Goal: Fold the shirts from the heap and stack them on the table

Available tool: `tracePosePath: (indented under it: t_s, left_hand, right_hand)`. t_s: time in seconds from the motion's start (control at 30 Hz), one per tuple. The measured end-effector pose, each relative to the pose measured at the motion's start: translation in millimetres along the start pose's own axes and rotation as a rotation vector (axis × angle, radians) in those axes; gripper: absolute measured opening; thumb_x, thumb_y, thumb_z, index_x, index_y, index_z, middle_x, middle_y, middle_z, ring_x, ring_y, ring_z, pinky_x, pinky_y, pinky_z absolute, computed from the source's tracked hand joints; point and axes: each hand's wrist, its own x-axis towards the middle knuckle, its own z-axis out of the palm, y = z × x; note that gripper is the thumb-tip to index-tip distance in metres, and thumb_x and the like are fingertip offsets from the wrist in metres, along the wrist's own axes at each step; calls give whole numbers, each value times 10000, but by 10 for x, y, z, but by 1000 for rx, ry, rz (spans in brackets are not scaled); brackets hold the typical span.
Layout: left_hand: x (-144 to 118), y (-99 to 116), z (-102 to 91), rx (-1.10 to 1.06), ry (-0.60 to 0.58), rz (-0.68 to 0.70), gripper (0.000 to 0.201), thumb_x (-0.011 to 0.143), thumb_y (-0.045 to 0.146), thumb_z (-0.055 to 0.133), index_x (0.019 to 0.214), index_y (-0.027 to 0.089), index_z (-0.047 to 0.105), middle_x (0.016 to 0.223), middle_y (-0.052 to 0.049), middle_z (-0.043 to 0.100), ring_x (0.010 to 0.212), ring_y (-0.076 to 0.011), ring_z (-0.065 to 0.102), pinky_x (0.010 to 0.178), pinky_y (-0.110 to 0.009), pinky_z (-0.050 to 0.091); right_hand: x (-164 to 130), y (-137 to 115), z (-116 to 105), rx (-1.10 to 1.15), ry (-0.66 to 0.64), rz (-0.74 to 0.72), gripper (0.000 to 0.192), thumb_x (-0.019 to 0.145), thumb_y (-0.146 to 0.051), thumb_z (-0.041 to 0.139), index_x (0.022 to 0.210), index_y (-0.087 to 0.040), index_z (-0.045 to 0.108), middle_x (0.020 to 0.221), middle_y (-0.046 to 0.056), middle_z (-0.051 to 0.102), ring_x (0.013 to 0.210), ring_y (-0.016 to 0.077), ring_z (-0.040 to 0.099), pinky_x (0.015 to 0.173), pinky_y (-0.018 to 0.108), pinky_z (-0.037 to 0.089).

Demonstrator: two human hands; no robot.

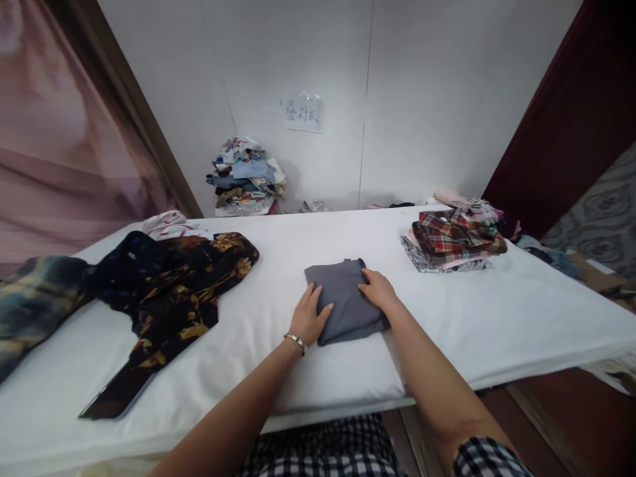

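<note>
A folded grey garment (344,298) lies on the white table (497,318) in front of me. My left hand (309,317) rests on its left edge, fingers spread flat, a bracelet on the wrist. My right hand (378,289) presses on its right edge, fingers bent over the fold. Neither hand lifts the cloth.
A dark floral garment (173,285) sprawls at the left, beside a blue patterned cloth (30,298). A folded stack topped by red plaid (454,238) sits at the right. A pile of clothes (246,177) stands by the back wall. A red-and-white cloth (169,224) lies behind.
</note>
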Motion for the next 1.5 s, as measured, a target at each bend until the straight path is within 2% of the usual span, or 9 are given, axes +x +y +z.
tracePosePath:
  t_s: [0.17, 0.33, 0.47, 0.7, 0.9, 1.03, 1.13, 1.33, 1.5]
  left_hand:
    - [-14, -71, 43, -24, 46, 4, 607, 880, 435, 528, 1403, 132, 469, 1554, -172, 382, 1433, -285, 366, 1203, -456, 285]
    - [-8, -57, 42, -43, 54, -4, 600, 861, 407, 557, 1386, 124, 490, 1540, -181, 402, 1417, -301, 391, 1191, -450, 312]
    - [-5, -54, 40, -75, 67, 5, 581, 856, 372, 570, 1372, 114, 502, 1529, -197, 412, 1411, -315, 397, 1183, -459, 328]
    - [26, -168, 49, -214, 98, -19, 525, 846, 369, 564, 1341, 197, 528, 1517, -141, 443, 1400, -288, 418, 1185, -475, 336]
    - [125, -295, 75, -345, 145, -53, 547, 833, 472, 533, 1300, 187, 545, 1492, -141, 472, 1408, -293, 404, 1202, -474, 294]
    - [161, -311, 62, -527, 146, -178, 685, 806, 575, 501, 1340, 146, 495, 1477, -168, 480, 1354, -315, 471, 1143, -459, 383]
    - [160, -320, 37, -606, 120, -246, 748, 790, 612, 500, 1375, 148, 459, 1430, -172, 526, 1276, -318, 549, 1102, -461, 431]
    - [144, -427, 50, -581, 28, -252, 680, 794, 632, 527, 1326, 210, 494, 1504, -109, 464, 1274, -321, 552, 1111, -478, 433]
    - [134, -483, 109, -497, -28, -220, 628, 795, 622, 526, 1291, 237, 522, 1529, -69, 441, 1314, -313, 522, 1052, -477, 502]
  right_hand:
    - [-72, -7, -24, -100, 82, 63, 553, 835, -453, 622, 1325, -206, 555, 1207, 144, 654, 1154, 285, 604, 930, 362, 485]
    - [-100, -63, -90, -44, -3, 155, 713, 862, -488, 592, 1441, -109, 419, 1328, 226, 588, 1243, 328, 564, 1008, 427, 446]
    - [-102, -113, -147, 235, -79, 259, 709, 791, -502, 694, 1340, -86, 528, 1301, 219, 614, 1230, 340, 579, 1005, 412, 467]
    - [-105, -240, -293, 849, -417, 539, 325, 830, -418, 699, 928, -107, 693, 875, 111, 758, 763, 194, 718, 754, 306, 589]
    - [-157, -300, -332, 1087, -616, 598, 156, 796, -233, 708, 908, -124, 696, 784, 53, 750, 683, 150, 705, 728, 256, 581]
    - [-147, -368, -333, 1202, -456, 470, 224, 696, -87, 682, 914, -142, 677, 775, 18, 742, 695, 131, 694, 752, 241, 565]
    - [-72, -439, -526, 1289, -332, 339, 347, 634, -90, 723, 967, -161, 661, 828, 17, 741, 714, 136, 692, 749, 248, 561]
    - [286, -336, -1486, 1391, 163, 89, 409, 638, -122, 727, 1020, -206, 608, 849, 12, 729, 694, 152, 667, 648, 256, 562]
    - [734, 209, -2096, 1418, 712, 5, 383, 723, -124, 657, 1064, -267, 560, 902, -42, 714, 743, 139, 664, 654, 263, 564]
